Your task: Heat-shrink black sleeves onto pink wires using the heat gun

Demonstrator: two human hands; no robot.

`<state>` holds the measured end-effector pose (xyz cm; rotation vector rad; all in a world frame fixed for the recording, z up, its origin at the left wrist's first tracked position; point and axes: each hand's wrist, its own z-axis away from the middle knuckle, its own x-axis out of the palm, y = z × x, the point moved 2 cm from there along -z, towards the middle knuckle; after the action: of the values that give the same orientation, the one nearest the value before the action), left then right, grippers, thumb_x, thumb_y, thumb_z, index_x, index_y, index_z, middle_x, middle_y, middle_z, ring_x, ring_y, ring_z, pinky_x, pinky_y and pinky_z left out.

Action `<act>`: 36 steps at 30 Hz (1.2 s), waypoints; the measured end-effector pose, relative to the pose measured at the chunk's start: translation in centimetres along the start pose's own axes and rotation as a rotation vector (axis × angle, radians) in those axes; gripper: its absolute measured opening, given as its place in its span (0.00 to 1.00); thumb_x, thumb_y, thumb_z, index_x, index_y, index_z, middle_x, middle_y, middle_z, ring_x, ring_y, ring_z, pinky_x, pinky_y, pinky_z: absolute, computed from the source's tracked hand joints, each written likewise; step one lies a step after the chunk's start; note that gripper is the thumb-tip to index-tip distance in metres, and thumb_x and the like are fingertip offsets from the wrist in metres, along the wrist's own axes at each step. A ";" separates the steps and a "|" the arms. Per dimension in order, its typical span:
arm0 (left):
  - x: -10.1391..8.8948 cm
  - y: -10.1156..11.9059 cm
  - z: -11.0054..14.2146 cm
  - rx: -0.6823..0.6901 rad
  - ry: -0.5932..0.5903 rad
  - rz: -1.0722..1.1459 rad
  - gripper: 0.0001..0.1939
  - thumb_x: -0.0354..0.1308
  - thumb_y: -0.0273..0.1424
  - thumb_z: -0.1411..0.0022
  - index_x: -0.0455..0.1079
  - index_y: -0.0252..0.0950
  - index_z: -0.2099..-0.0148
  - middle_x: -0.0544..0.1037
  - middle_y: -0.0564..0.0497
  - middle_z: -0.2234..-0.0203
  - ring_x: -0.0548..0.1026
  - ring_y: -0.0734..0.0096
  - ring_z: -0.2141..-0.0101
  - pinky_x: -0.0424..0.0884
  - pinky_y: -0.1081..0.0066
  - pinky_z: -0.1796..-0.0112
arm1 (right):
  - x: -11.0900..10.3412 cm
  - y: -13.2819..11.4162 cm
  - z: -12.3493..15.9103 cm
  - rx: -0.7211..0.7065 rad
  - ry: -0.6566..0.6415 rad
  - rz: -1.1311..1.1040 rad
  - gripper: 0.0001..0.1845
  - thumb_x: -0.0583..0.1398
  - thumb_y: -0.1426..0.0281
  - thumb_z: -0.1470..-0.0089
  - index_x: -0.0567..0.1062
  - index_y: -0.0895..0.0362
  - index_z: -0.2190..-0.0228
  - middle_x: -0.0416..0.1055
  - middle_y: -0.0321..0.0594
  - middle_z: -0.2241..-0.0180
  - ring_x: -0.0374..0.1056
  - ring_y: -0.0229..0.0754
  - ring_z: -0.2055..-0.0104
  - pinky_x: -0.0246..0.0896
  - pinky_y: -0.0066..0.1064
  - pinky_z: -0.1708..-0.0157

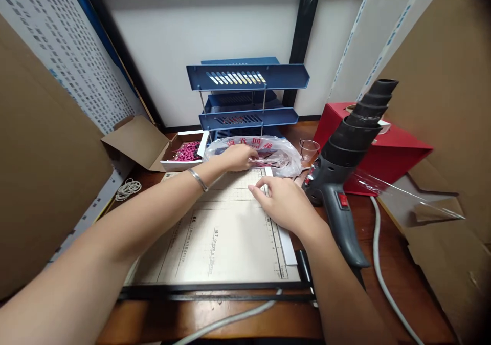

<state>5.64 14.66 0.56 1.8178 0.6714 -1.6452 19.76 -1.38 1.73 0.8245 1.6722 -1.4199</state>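
Note:
My left hand [238, 158], with a silver bangle on its wrist, reaches into a clear plastic bag [284, 153] printed in red. Its fingers are curled together among thin reddish wires [268, 159] in the bag; what they pinch is too small to make out. Closer to me, my right hand [286, 201] hovers over the right side of a paper cutter [230, 232] marked with size lines. The thumb stands a little apart from the bent fingers, and nothing shows between them. A white strip [287, 248] lies along the cutter's right edge.
A dark heat gun [341, 166] stands at right before a red box [383, 140]. Behind the bag are blue tiered trays [247, 77] and a clear cup [309, 149]. An open carton [186, 150] holds pink and black wires. A grey cable [378, 242] crosses the table.

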 end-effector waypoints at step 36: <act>0.9 0.8 -4.8 0.067 -0.220 0.108 0.19 0.58 0.44 0.34 0.82 0.35 0.64 0.77 0.51 0.77 0.64 0.72 0.76 0.60 0.69 0.69 | -0.6 -0.6 0.5 -0.027 -0.056 -0.060 0.20 0.54 0.54 0.34 0.81 0.52 0.57 0.80 0.45 0.64 0.75 0.53 0.56 0.58 0.37 0.59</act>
<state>9.65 17.54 -0.01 1.6556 0.4196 -1.7795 19.59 -1.99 2.53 0.7186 1.6825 -1.4449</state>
